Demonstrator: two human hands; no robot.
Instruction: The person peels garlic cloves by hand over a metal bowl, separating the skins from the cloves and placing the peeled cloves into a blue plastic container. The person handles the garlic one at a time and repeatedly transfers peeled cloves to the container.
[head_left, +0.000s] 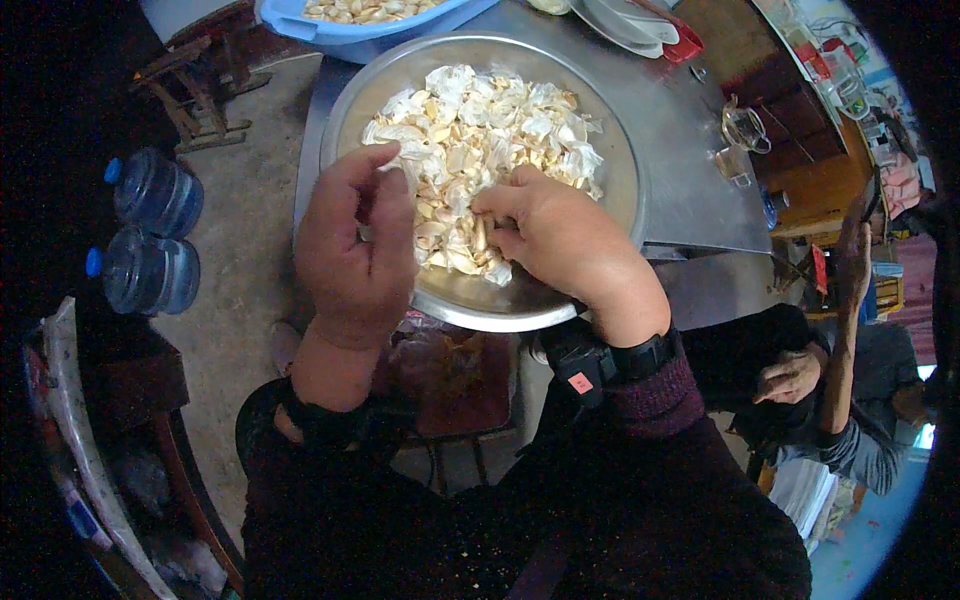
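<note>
A wide stainless steel basin (517, 304) holds a heap of garlic cloves and papery garlic skins (480, 112). Over the basin's left side is my left hand (356, 240), its thumb and fingers curled with a gap between them; whether anything small lies in it cannot be told. My right hand (555, 232) reaches in from the right, its fingertips bent down at the garlic near the middle of the heap. What those fingertips pinch, if anything, is hidden among the skins. Both wrists wear black straps.
Behind the basin stands a blue plastic basin (337, 31) of peeled-looking cloves. Dishes (622, 26) and a glass pitcher (742, 127) are on the metal table (697, 202). Two water jugs (154, 270) stand on the floor at left. Another person (847, 375) sits at right.
</note>
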